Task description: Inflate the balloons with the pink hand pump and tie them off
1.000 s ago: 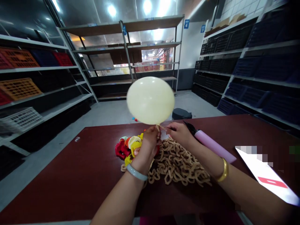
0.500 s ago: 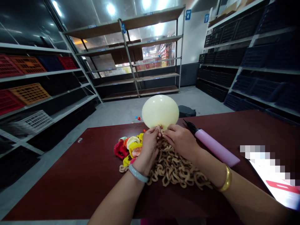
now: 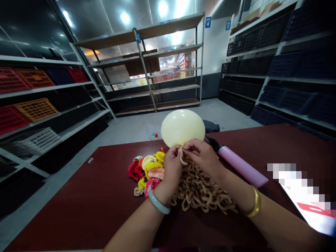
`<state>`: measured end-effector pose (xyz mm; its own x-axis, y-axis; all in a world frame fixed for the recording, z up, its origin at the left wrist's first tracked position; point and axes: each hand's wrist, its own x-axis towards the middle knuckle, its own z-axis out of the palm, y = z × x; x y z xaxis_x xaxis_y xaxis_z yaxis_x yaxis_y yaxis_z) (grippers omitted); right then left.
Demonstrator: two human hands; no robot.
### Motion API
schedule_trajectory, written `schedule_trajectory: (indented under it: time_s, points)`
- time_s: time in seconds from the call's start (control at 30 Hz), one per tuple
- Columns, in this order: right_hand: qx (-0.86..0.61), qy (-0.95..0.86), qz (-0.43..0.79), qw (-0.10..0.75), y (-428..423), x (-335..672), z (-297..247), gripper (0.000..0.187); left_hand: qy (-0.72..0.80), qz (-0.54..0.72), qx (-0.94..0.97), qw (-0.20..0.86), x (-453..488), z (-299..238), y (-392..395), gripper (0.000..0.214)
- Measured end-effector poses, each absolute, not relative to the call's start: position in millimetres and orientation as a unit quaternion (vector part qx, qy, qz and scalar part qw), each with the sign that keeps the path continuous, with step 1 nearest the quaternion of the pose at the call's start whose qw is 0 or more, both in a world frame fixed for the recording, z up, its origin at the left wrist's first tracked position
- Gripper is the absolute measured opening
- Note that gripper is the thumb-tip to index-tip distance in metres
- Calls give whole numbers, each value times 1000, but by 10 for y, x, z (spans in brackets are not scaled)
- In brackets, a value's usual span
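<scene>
An inflated pale yellow balloon [image 3: 183,126] stands upright just beyond my hands, its neck end down at my fingertips. My left hand [image 3: 173,162] pinches a tan soft loop, like a hair tie [image 3: 181,156], which hangs below the balloon's neck. From the other side, the fingers of my right hand [image 3: 201,157] close on the same spot; whether they grip the loop, the neck or both is hidden. Under both hands spreads a heap of similar tan loops [image 3: 204,194]. Beside my left hand lies a colourful pile of limp red, yellow and pink pieces [image 3: 151,167].
A pink hand pump [image 3: 243,166] with a black nozzle lies right of my right hand on the dark red table [image 3: 86,199]. Farther right is a bright screen-like sheet [image 3: 312,210], partly pixelated. Beyond stand metal shelves [image 3: 147,70] and racks with crates [image 3: 36,108].
Both hands and the balloon have shifted slightly right and down in view. The tan loop now hangs down plainly between the fingers, and more of the colourful pile shows.
</scene>
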<state>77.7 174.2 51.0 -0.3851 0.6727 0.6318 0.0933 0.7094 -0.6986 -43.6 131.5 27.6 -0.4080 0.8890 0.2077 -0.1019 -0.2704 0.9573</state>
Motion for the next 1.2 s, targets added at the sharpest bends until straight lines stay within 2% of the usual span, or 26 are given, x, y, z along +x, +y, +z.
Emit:
schedule_trajectory:
  time_s: [0.17,0.4,0.73,1.07,1.2]
  points:
    - [-301,-760,308,486,1733,776,531,8,503,673,457,293,-436,261,1275,20]
    - [-315,-717,455,425,1744,795,562,15,540,634,513,210,-450,303,1237,17]
    - [-373,-731,303,484,1738,747,500,6,497,650,470,332,-378,322,1244,26]
    - [-289,-804,203,478,1669,826,595,2,422,698,365,448,-383,319,1274,20]
    - [-255,-824,190,469,1659,821,601,7,397,705,340,480,-366,329,1277,17]
